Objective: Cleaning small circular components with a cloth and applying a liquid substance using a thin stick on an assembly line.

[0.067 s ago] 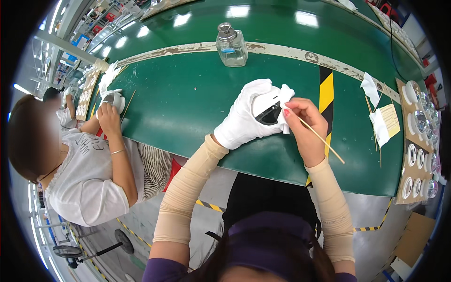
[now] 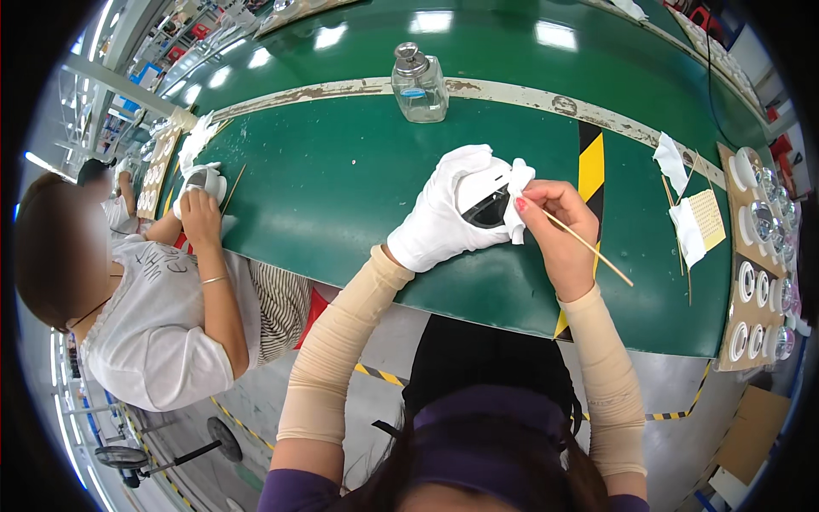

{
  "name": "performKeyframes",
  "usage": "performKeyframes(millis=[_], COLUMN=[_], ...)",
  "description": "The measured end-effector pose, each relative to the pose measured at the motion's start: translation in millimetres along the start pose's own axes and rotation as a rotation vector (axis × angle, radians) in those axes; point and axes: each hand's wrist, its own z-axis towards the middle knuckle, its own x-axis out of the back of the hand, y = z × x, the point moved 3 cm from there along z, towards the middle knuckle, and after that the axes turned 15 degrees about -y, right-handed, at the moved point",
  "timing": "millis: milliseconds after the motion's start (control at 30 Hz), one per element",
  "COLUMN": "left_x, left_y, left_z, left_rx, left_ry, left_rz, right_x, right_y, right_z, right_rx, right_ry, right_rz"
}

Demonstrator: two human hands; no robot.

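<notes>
My left hand [image 2: 435,218], in a white glove, is wrapped round a rounded white housing with a glossy black panel [image 2: 488,207]. The bare right hand [image 2: 559,226] pinches a thin wooden stick [image 2: 597,253] together with a white cloth [image 2: 517,192]. That cloth is pressed against the right side of the black panel. The stick slants out from under my fingers toward the lower right. The glove hides the back of the housing.
A clear pump bottle [image 2: 421,90] stands on the green table [image 2: 324,188]. At right are white cloths [image 2: 688,230], sticks, a yellow pad [image 2: 707,215] and a cardboard tray [image 2: 728,328] of round white parts. On my left a co-worker [image 2: 162,316] handles a similar white part [image 2: 205,181].
My right hand has shifted very slightly to the right, and the stick's free end has swung a little right and up. The left hand keeps its hold on the housing.
</notes>
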Motion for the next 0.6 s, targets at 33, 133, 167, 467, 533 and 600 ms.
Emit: performKeyframes(millis=[33,133,167,467,533,600], left_x=[-0.1,0.1,-0.2,1.4,2.9,3.3], left_y=[-1.0,-0.3,0.1,-0.6,1.5,2.4], left_z=[0.0,1.2,1.3,0.7,1.3,2.7], left_rx=[0.019,-0.036,-0.038,0.026,0.016,-0.004], left_ry=[0.000,0.064,0.065,-0.017,-0.020,-0.008], left_rz=[-0.013,-0.033,-0.034,-0.077,-0.053,-0.036], right_x=[3.2,10.6,12.5,15.2,11.2,8.2], right_y=[0.6,2.1,2.9,3.7,-1.6,-5.6], right_z=[0.8,2.0,1.9,8.5,11.3,11.6], right_rx=[-0.039,-0.103,-0.121,-0.136,-0.095,-0.054], right_ry=[-0.021,-0.047,-0.049,-0.095,-0.121,-0.117], right_rz=[0.024,0.057,0.069,0.139,0.043,-0.069])
